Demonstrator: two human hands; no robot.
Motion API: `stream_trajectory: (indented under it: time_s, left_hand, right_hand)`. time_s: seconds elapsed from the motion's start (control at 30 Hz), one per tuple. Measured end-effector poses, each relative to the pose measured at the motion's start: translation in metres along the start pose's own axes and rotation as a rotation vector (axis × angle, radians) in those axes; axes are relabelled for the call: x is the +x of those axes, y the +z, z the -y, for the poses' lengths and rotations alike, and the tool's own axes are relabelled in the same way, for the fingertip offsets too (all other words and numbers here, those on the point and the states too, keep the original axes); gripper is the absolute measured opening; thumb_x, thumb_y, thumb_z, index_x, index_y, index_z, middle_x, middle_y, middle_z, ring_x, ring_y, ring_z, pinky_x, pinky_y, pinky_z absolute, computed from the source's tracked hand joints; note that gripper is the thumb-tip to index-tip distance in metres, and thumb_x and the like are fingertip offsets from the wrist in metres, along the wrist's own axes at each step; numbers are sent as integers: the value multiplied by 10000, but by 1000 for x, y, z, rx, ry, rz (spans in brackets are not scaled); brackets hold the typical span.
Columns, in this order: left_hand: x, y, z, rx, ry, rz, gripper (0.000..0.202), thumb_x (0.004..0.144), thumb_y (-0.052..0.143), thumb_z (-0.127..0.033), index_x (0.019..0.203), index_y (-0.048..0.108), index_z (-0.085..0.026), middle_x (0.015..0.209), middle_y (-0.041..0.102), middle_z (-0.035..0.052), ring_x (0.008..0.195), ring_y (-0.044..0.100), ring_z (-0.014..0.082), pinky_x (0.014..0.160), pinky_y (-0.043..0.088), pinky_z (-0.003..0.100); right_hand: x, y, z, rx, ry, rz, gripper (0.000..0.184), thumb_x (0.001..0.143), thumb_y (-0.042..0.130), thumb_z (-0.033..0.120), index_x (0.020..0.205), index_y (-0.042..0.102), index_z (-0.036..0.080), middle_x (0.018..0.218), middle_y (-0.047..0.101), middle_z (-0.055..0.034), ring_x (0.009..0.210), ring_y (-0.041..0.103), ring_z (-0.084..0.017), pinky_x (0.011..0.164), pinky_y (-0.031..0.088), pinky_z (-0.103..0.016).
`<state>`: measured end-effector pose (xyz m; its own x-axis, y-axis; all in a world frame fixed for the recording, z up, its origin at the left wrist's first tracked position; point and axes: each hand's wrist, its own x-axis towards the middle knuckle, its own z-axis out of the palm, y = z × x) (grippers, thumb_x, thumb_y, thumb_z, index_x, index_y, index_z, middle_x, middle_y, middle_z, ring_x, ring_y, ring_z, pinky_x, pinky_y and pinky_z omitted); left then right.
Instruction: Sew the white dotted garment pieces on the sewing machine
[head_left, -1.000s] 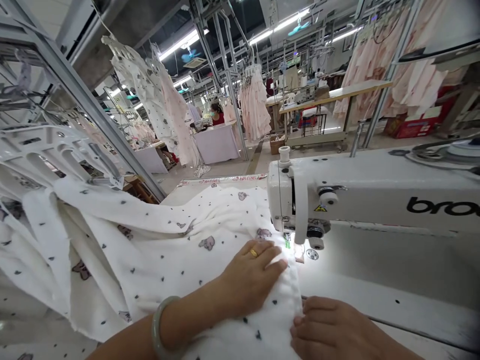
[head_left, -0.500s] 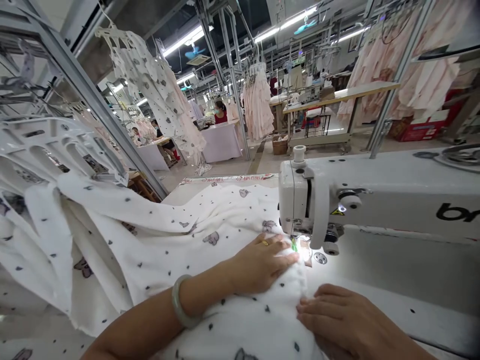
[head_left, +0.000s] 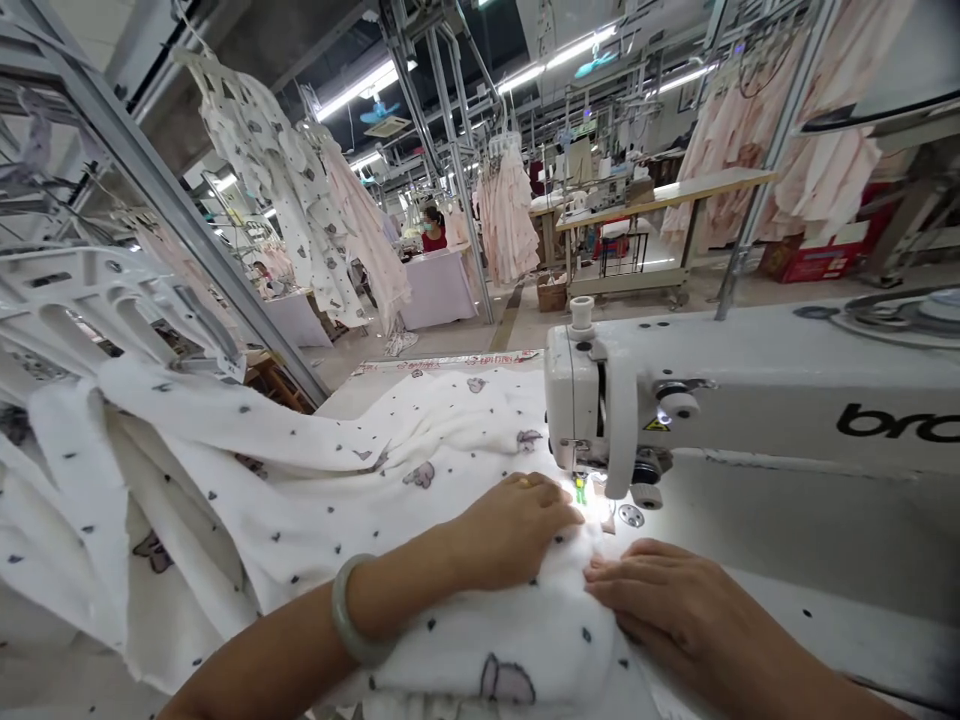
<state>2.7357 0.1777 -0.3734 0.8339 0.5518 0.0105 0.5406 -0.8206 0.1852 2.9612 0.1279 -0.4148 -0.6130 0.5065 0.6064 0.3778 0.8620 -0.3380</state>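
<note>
White fleecy fabric (head_left: 322, 520) printed with small grey figures and dots spreads across the sewing table. Its right edge runs to the lit presser foot (head_left: 580, 489) with a green part, under the head of a white sewing machine (head_left: 579, 395). On top of the cloth, just left of the foot, my left hand (head_left: 517, 530) has its fingers bent and pressed together on the fabric; a pale bangle (head_left: 351, 610) circles the wrist. Nearer to me, my right hand (head_left: 675, 610) pinches the fabric's edge, its thumb hidden underneath.
White plastic hangers (head_left: 97, 300) with draped fabric stand at the left beside a slanted metal post (head_left: 172, 210). Printed garments (head_left: 277, 180) hang beyond. A worker (head_left: 433, 232) sits at a far table. The machine arm (head_left: 787, 370) spans the right side.
My left hand's fingers have drawn in from a flatter spread. My right hand has moved slightly up toward the foot, and the cloth near it has bunched. The view has shifted a little.
</note>
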Motion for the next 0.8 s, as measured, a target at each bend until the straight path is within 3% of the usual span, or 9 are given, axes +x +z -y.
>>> stream_trajectory:
  time_s: [0.1,0.23,0.37,0.43,0.5,0.57,0.67,0.8]
  left_hand:
    - [-6,9,-3,-71,-5,-48,296,970,477,-57,1216,625,-130,1320,661,125,1276,591,244,1129,474,368]
    - [3,20,12,-117,-47,-72,278,971,455,-41,1180,609,-142,1283,667,119,1285,583,258,1088,507,384]
    - [16,4,22,-143,-41,-25,174,1039,463,-129,1043,633,-164,1154,687,106,1164,639,238,1043,523,365]
    - [13,-8,11,-138,-58,24,220,1059,436,-153,982,642,-164,1069,693,96,1103,652,232,1052,516,380]
    - [4,-13,-8,-146,-129,3,224,1067,434,-198,1034,650,-150,1087,691,107,1109,641,254,1065,513,430]
    - [-9,-6,-29,-218,-229,-69,270,1041,548,-354,1194,626,-146,1200,674,125,1155,624,292,1053,528,481]
    - [-25,21,-45,-290,-277,-218,612,895,732,-537,1333,557,-148,1308,636,156,1222,596,346,1079,518,544]
    - [-29,45,-26,-231,-80,-361,346,1004,552,-358,1255,592,-123,1305,648,181,1262,578,319,1173,441,527]
  right_hand:
    - [-3,3,-3,6,67,34,384,1091,397,155,941,745,217,793,768,-4,727,736,-165,740,571,-298]
    - [2,3,-10,-30,167,87,393,1064,419,176,814,718,224,866,785,-44,845,751,-222,751,605,-329]
    - [4,2,-18,-61,180,110,374,1062,434,231,849,741,233,933,800,-54,887,757,-248,770,624,-363]
    - [2,3,-21,-59,178,93,346,1064,440,236,924,757,236,985,805,-59,939,757,-245,797,626,-363]
    - [-1,3,-23,-77,159,45,288,1057,460,226,1059,748,236,1092,797,-69,1014,746,-238,843,622,-366]
    - [-4,2,-24,-123,124,-4,245,1038,475,196,1120,704,222,1154,773,-89,1037,729,-238,852,615,-381]
    - [-4,0,-23,-181,88,-17,151,985,490,138,1012,624,202,1045,741,-101,902,700,-241,750,592,-388]
    - [1,1,-21,-182,16,11,170,975,486,78,948,588,212,921,697,-51,856,655,-219,758,547,-368]
